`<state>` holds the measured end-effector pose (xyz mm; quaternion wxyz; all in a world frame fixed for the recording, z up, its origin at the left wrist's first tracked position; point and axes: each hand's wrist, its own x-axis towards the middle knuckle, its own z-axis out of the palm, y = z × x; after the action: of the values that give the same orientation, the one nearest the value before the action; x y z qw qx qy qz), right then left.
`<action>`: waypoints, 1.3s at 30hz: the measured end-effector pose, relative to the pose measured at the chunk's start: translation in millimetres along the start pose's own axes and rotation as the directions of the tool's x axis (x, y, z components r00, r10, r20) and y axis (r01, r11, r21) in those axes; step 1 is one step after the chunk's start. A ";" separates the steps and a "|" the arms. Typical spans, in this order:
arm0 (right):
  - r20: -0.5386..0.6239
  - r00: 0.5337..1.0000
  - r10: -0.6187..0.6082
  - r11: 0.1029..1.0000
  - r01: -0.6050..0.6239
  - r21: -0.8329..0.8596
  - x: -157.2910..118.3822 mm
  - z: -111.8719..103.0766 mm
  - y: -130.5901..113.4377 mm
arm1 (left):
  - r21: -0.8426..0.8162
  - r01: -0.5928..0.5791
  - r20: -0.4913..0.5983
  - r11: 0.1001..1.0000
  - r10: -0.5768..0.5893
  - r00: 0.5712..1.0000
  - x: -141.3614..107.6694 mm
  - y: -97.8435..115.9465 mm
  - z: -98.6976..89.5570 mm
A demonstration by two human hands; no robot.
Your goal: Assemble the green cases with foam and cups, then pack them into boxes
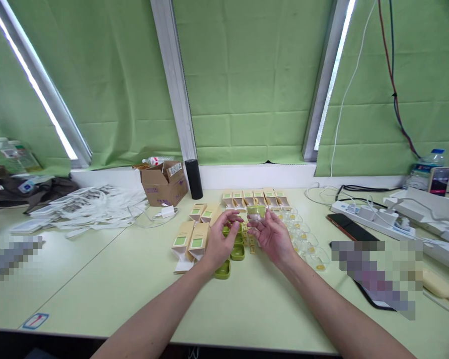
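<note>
"Right hand (275, 238) and left hand (223, 242), then: how do they stand?"

"Mine are both raised over the table (78, 284), a little apart; my right is closed on a small case (256, 214), with thumb and finger at its right end and the other fingertips curled beneath; my left is half open, fingers bent, thumb parted from them; I can make out nothing in its grasp."

"Where does the case lie from each?"

"At my right fingertips, touching; from my left hand it sits to the right and a touch farther off; so my right is the nearer, and that sideways gap to my left is the relation I judge to matter most."

"And which way does it point?"

"Its longer side seems to run left to right, across my view; the pale loop (255, 201) stands at its upper, far edge; the body looks green above and clear below; it is too small for me to call any tilt."

"What lies about it?"

"Green trays (237, 253) just beside my left hand, partly hidden by it; small yellow pieces (252, 248) between my hands; clear covers (318, 260) to the right; cartons (197, 243) to the left, and more in a row on the far side."
</note>
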<state>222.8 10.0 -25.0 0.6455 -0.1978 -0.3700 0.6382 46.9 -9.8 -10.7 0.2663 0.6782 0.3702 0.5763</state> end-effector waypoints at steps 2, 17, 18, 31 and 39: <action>-0.020 0.998 -0.057 0.995 0.055 -0.082 -3.2 4.6 0.4 | -0.028 0.028 0.014 0.999 -0.027 1.000 0.9 0.9 0.0; 0.193 0.926 -0.325 0.671 0.369 -0.643 -23.5 13.9 5.7 | -0.006 0.090 0.067 0.996 -0.089 0.994 1.3 -9.4 -0.8; 0.198 0.922 -0.333 0.667 0.378 -0.642 -22.5 12.5 3.7 | 0.005 0.080 0.069 0.997 -0.081 0.994 1.4 -10.6 -2.2; -0.106 0.791 -0.602 0.597 0.358 -0.718 1.6 -9.3 -12.0 | 0.492 -0.360 0.547 0.793 0.040 0.836 -2.9 17.7 -7.8; -0.072 0.803 -0.592 0.572 0.356 -0.739 0.3 -8.8 -7.2 | 0.495 -0.484 0.681 0.722 0.023 0.731 -6.4 18.1 -6.2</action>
<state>234.0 11.4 -25.4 0.7208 -0.4145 -0.5137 0.2118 44.0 -26.0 1.0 0.0376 0.9257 0.3290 0.1828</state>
